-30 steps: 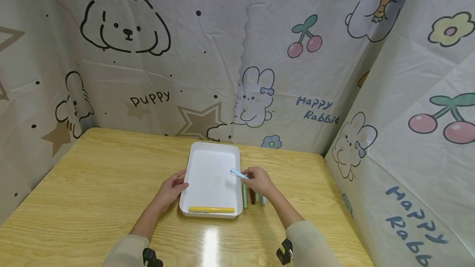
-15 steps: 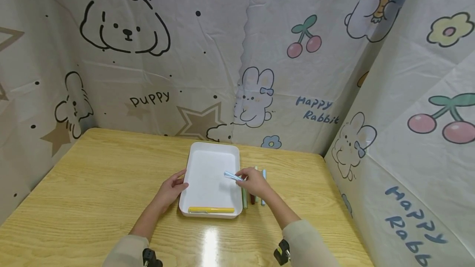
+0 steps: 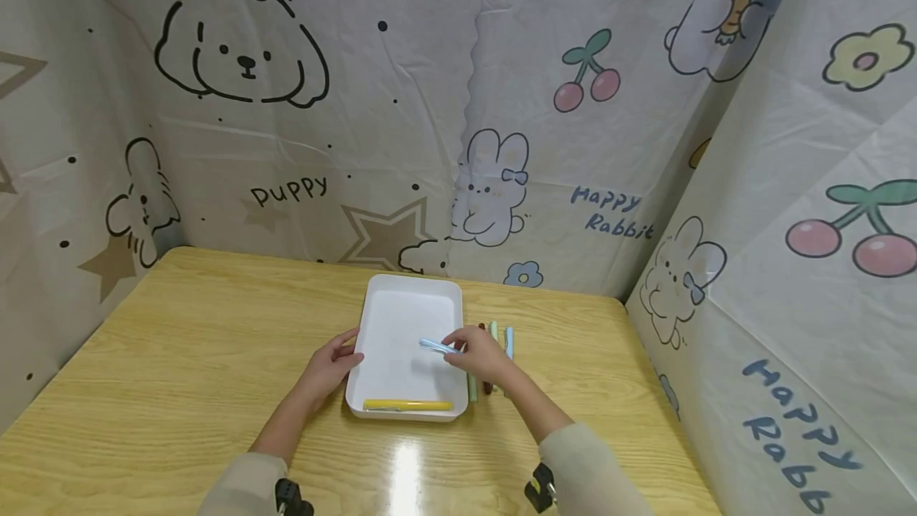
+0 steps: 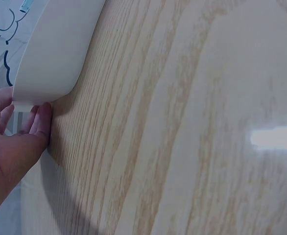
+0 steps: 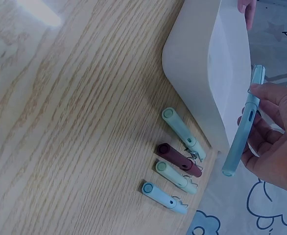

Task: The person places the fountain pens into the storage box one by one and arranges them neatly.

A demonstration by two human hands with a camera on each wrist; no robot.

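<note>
My right hand (image 3: 478, 353) pinches a light blue pen (image 3: 435, 345) over the right half of a white tray (image 3: 408, 317). The right wrist view shows this pen (image 5: 241, 132) held slantwise between thumb and fingers, above the tray wall (image 5: 187, 58). My left hand (image 3: 328, 369) holds the tray's left edge; in the left wrist view its fingers (image 4: 44, 120) reach below the tray (image 4: 60, 49). A yellow pen (image 3: 408, 405) lies along the near end inside the tray.
Right of the tray, several pens lie side by side on the wooden table (image 3: 236, 325): a green pen (image 5: 181, 131), a dark red pen (image 5: 178, 157), a pale green pen (image 5: 175, 176) and a light blue pen (image 5: 163, 197). Printed cloth (image 3: 401, 102) hangs behind and alongside.
My right hand has carried the light blue pen leftward and slightly nearer, further over the tray, uncovering more of the pens on the table. The left hand and tray stay put.
</note>
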